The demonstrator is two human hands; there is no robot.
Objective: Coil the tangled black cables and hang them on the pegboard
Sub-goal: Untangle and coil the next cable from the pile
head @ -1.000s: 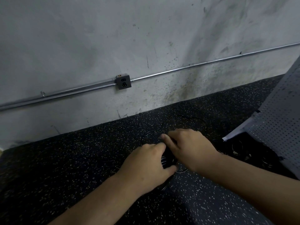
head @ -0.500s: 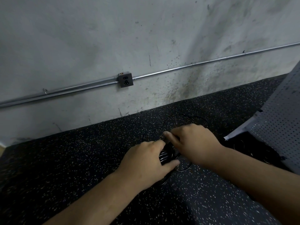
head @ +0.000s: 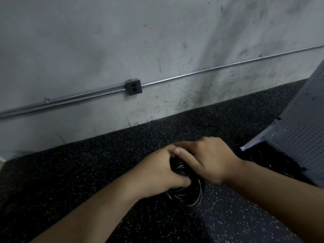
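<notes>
A coil of black cable [head: 188,195] sits between my two hands just above the speckled black floor. My left hand [head: 160,172] grips the coil from the left, thumb under its loops. My right hand [head: 208,159] closes over the coil's top from the right, its thumb against my left fingers. A loose tail of the same cable [head: 198,127] curves over the floor behind my hands. The grey perforated pegboard [head: 301,127] leans at the right edge. More black cable loops [head: 263,161] lie in the shadow under it.
A stained concrete wall stands close ahead with a metal conduit [head: 210,70] and a socket box [head: 133,87] on it. The speckled rubber floor [head: 87,163] stretches left of my hands.
Both hands have drawn closer together over the coil, the right thumb now touching the left fingers. More loops show below my hands. The view has tilted down slightly.
</notes>
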